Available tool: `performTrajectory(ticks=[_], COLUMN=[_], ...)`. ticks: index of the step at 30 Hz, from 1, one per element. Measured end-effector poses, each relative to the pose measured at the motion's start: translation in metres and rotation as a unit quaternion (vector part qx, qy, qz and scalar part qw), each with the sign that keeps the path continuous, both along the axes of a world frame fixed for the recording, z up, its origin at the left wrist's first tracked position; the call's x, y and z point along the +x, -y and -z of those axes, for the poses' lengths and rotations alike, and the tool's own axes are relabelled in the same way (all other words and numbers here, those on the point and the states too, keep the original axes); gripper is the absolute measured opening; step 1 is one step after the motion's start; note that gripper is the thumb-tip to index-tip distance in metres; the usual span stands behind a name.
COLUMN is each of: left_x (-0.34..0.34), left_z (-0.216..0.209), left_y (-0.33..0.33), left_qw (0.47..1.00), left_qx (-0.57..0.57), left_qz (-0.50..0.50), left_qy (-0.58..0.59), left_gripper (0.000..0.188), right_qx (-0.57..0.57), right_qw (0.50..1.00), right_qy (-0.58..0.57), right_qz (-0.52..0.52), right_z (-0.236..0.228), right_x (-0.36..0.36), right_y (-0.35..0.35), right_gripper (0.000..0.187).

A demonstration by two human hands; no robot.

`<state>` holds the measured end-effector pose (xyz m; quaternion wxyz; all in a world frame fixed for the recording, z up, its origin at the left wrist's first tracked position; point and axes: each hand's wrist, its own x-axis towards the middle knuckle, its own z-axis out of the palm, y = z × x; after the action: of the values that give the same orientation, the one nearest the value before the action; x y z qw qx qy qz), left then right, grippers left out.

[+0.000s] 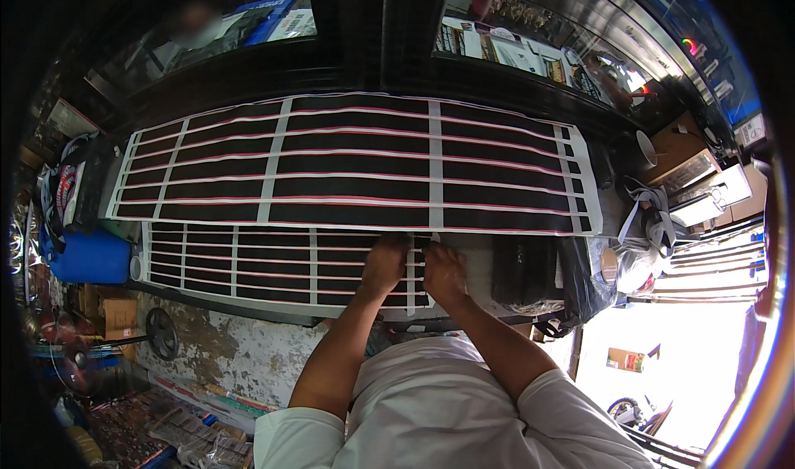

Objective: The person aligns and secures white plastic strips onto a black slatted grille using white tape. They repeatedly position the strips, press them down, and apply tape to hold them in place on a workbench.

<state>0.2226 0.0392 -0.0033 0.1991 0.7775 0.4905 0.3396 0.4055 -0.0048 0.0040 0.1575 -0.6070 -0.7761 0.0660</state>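
Both hands are close together near the right end of a lower striped sheet (273,258), black panels divided by white bands and thin red lines. My left hand (386,267) is closed, its fingertips pinching around the sheet's far edge. Just to its right, my right hand (445,273) has bent fingers closed at a white cross band of the same sheet. The fingertips of both are partly hidden. Beyond them lies a larger upper striped sheet (356,164) of the same pattern, its near edge overlapping the lower one.
Black-framed glass panels (381,75) stand behind the sheets. A black plastic-wrapped bundle (526,272) sits right of my hands. At the left are a blue container (89,258) and a white cup (137,268). Grey straps (650,220) and a mug (646,150) lie at the right.
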Motion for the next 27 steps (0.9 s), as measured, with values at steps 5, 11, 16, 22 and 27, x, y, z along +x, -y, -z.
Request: performTrajectory(ticks=[5, 11, 16, 22, 27], left_x=[0.006, 0.008, 0.008, 0.012, 0.018], left_z=[0.001, 0.007, 0.011, 0.014, 0.007], left_y=[-0.002, -0.011, -0.019, -0.01, -0.004], left_qw=[1.0, 0.998, 0.998, 0.998, 0.995], left_qx=[0.008, -0.01, 0.016, -0.001, 0.019], left_qz=[0.009, 0.021, 0.054, 0.023, -0.027], left_qy=[-0.017, -0.066, -0.021, -0.065, -0.091], left_gripper=[0.019, 0.016, 0.017, 0.02, 0.017], right_qx=[-0.026, -0.046, -0.031, -0.113, -0.155], right_qw=[0.997, 0.996, 0.998, 0.989, 0.983], right_qy=[0.072, 0.072, 0.051, 0.097, 0.102], right_qz=[0.009, -0.003, -0.015, -0.009, 0.0], right_z=[0.0, -0.005, -0.007, -0.01, -0.017], right_x=[-0.002, -0.002, -0.001, 0.0, -0.005], right_y=[0.002, -0.001, -0.002, -0.004, -0.01], right_gripper=[0.049, 0.058, 0.067, 0.065, 0.067])
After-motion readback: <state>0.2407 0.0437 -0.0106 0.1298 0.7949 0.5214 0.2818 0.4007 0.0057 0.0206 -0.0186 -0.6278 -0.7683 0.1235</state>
